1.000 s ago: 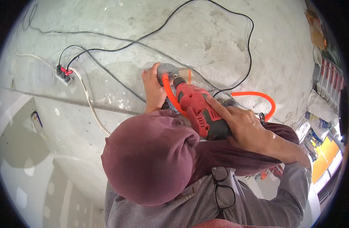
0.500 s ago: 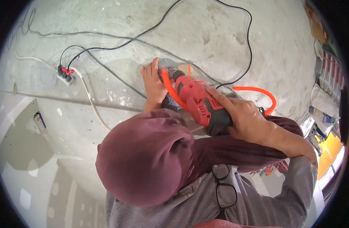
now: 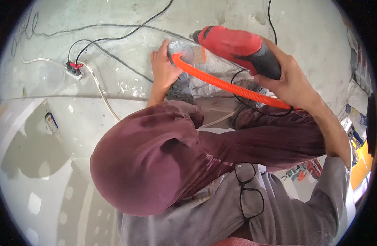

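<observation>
My right hand (image 3: 289,78) is wrapped round the grip of a red and black power drill (image 3: 233,43), lifted above the floor and pointing left. The drill's dark chuck end is near a round grey cup-like piece (image 3: 187,52) but looks apart from it. My left hand (image 3: 163,67) holds that piece by its left side, low over the floor. An orange corrugated hose (image 3: 229,87) comes out of it and runs right, passing below the drill to my right wrist. Whether a bit is fitted in the drill is too blurred to tell.
My knees in maroon trousers (image 3: 147,164) fill the middle, with a shoe (image 3: 181,92) behind the left hand. Black cables cross the grey floor (image 3: 114,49) to a power strip (image 3: 73,70) at left. A small box (image 3: 51,123) and hand tools (image 3: 297,173) lie farther off.
My right hand has raised the drill up and away from the round grey piece, swinging it more level. The orange hose has straightened out. My left hand keeps hold of the piece.
</observation>
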`<act>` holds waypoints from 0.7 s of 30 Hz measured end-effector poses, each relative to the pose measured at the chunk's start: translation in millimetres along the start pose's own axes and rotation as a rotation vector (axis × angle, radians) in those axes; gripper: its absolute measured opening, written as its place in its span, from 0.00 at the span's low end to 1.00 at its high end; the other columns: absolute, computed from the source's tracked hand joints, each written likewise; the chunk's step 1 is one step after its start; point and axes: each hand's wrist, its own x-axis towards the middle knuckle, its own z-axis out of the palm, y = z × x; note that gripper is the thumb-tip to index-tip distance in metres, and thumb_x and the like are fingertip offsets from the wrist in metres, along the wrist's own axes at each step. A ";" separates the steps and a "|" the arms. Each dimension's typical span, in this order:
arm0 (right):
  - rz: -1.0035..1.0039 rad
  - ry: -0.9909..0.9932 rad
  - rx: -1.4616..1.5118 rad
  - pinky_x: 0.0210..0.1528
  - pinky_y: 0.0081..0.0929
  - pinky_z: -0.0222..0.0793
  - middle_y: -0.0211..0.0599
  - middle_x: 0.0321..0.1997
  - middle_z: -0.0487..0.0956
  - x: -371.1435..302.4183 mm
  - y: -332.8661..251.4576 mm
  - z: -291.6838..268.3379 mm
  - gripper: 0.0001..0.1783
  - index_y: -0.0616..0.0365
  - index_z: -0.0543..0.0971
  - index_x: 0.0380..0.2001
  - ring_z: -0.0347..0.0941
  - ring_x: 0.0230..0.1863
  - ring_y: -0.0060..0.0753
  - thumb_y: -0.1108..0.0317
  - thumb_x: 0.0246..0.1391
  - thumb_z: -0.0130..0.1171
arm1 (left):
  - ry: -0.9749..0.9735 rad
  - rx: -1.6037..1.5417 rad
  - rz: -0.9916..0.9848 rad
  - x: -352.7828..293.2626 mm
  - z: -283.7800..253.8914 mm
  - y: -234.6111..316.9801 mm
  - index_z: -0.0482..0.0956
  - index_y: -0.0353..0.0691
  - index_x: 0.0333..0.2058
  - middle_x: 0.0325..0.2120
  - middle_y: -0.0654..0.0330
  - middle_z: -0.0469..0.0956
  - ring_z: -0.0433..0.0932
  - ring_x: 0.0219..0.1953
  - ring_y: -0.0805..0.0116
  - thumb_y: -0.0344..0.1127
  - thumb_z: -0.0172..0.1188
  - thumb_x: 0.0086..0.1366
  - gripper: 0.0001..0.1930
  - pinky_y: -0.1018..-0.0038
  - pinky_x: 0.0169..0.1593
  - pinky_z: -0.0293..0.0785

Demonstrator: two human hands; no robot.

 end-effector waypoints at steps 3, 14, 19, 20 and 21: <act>-0.010 0.004 -0.007 0.59 0.31 0.75 0.41 0.50 0.84 0.5 5.8 -7.1 0.43 0.60 0.66 0.73 0.82 0.50 0.32 0.81 0.54 0.69 | -0.031 -0.022 -0.068 0.4 -9.2 12.3 0.73 0.40 0.64 0.55 0.49 0.79 0.77 0.55 0.45 0.55 0.84 0.39 0.53 0.42 0.66 0.60; -0.005 -0.231 -0.122 0.61 0.44 0.76 0.56 0.57 0.83 -10.0 0.8 2.8 0.48 0.54 0.64 0.74 0.80 0.58 0.62 0.80 0.50 0.68 | 0.039 0.096 -0.087 -10.4 6.3 13.0 0.74 0.40 0.61 0.51 0.52 0.81 0.78 0.56 0.48 0.54 0.81 0.43 0.47 0.37 0.73 0.53; 0.035 -0.325 -0.207 0.53 0.50 0.78 0.56 0.55 0.84 -14.4 -1.2 9.2 0.54 0.48 0.60 0.77 0.81 0.53 0.66 0.81 0.45 0.68 | 0.115 0.036 -0.049 -12.5 5.6 15.1 0.72 0.41 0.63 0.52 0.53 0.79 0.75 0.58 0.49 0.53 0.82 0.40 0.50 0.37 0.73 0.52; 0.038 -0.325 -0.210 0.53 0.50 0.78 0.56 0.55 0.84 -14.5 -2.0 10.5 0.54 0.48 0.60 0.77 0.81 0.53 0.66 0.81 0.45 0.68 | 0.115 0.031 -0.049 -12.8 9.1 12.9 0.72 0.41 0.63 0.52 0.53 0.79 0.75 0.58 0.49 0.53 0.82 0.40 0.50 0.37 0.73 0.52; 0.009 -0.315 -0.222 0.52 0.51 0.78 0.56 0.54 0.84 -14.6 -3.7 12.3 0.56 0.47 0.59 0.77 0.81 0.52 0.66 0.82 0.43 0.67 | 0.114 0.032 -0.058 -12.9 12.8 10.8 0.71 0.42 0.63 0.53 0.53 0.79 0.74 0.59 0.49 0.53 0.83 0.39 0.52 0.37 0.73 0.52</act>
